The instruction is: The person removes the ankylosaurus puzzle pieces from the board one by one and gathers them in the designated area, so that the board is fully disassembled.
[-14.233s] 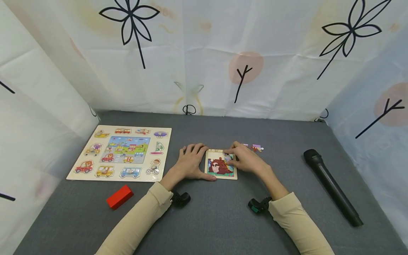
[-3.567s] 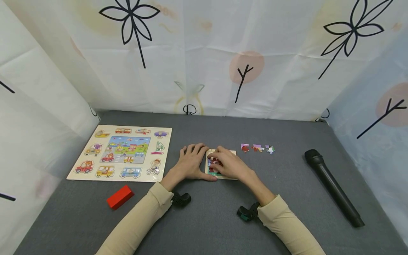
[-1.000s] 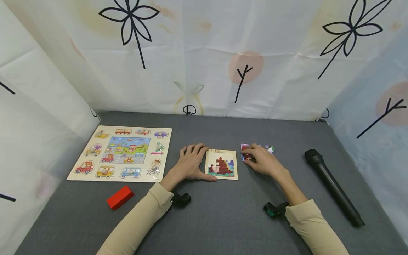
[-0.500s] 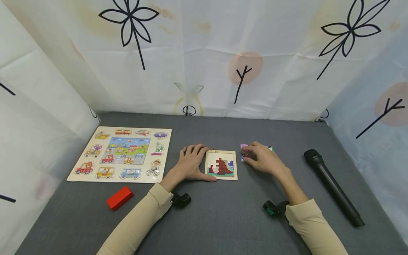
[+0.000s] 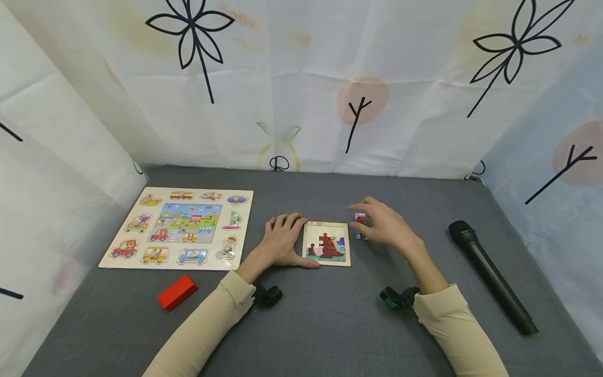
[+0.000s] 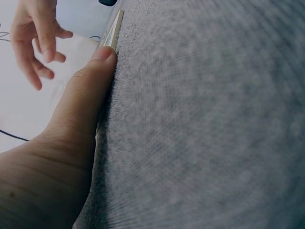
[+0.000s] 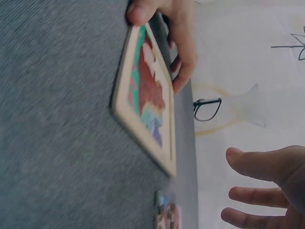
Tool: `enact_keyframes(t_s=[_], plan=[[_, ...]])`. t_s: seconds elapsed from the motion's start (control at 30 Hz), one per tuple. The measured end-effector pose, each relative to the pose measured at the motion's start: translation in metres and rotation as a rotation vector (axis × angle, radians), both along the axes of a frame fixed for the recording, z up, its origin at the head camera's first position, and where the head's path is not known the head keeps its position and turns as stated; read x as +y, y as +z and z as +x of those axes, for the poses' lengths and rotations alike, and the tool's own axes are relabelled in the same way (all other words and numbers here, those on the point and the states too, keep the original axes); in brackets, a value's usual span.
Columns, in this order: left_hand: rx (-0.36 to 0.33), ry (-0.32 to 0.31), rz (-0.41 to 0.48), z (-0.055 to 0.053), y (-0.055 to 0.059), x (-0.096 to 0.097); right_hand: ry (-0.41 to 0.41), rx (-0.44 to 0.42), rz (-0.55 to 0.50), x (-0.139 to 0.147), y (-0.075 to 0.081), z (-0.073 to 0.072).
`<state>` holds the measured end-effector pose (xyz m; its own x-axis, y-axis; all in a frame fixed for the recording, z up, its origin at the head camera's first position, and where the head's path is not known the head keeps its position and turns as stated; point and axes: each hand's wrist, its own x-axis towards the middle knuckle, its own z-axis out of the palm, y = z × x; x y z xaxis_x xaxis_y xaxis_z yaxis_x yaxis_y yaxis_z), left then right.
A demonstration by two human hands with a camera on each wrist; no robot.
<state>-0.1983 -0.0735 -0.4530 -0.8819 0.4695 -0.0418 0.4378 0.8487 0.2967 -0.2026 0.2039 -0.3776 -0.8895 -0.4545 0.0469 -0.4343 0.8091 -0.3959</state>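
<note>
My left hand (image 5: 281,243) holds the left side of a small wooden jigsaw tray (image 5: 334,230), thumb at its near corner and forefinger by its far edge. Part of a reddish-brown animal picture sits in the tray; bare pale wood shows above and left of it. Just right of the tray lie loose jigsaw pieces (image 5: 361,219), partly covered in the head view by my right hand (image 5: 388,228). That hand hovers over them, thumb and fingers apart, nothing between them. In the right wrist view, the fingers (image 7: 257,195) are likewise spread, with loose pieces below.
A large vehicle puzzle board (image 5: 245,225) lies at the left, with a red block (image 5: 177,292) in front of it. A black microphone (image 5: 492,277) lies at the right. Printed white cloth (image 5: 301,104) walls in the grey table's back and sides.
Several pieces have left the tray since the oldest frame and lie at its right. Over the last half second my right hand has let go there, spread its fingers and risen slightly. Left hand unmoved.
</note>
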Motion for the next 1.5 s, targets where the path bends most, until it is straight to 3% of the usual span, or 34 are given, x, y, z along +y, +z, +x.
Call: enact_keyframes(t_s=[0.43, 1.1, 1.5], plan=[[-0.011, 0.001, -0.016, -0.002, -0.002, -0.001, 0.043, -0.001, -0.015, -0.022, 0.003, -0.002], [0.002, -0.015, -0.01, -0.003, -0.001, -0.001, 0.12, -0.118, -0.047, -0.053, -0.018, 0.004], [0.008, -0.015, -0.004, -0.003, -0.002, -0.001, 0.152, -0.122, 0.05, -0.059, -0.027, 0.007]])
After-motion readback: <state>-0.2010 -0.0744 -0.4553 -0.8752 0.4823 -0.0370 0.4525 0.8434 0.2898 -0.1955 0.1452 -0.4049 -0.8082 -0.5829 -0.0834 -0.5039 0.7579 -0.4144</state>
